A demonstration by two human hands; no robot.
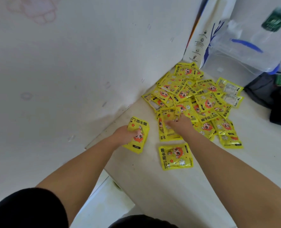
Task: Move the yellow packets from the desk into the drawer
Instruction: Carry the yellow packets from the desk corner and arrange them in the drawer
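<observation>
- The left hand (125, 134) grips 1 yellow packet (137, 134) at the left edge of the white desk (177, 186), close to the wall (70, 71); the thumb lies across the packet's printed face and the other fingers curl under it.
- The right hand (180, 123) reaches farther in and rests on the near edge of the heap of yellow packets (197, 99). Its fingers are bent down onto a packet there, but they blur, so I cannot tell whether they have closed on it.
- The heap fills the far corner of the desk, where the desk meets the wall; packets overlap at all angles, most face up and a few showing pale backs on the right side.
- 1 single packet (176, 156) lies flat by itself on the near side of the heap, between the 2 forearms and apart from both hands.
- Far right, a white paper bag (200, 33) stands against the wall, a clear plastic bag (245, 51) sits beside it, and a dark bag (271, 99) lies at the right edge.
- Both arms are bare below black sleeves (26, 209).
</observation>
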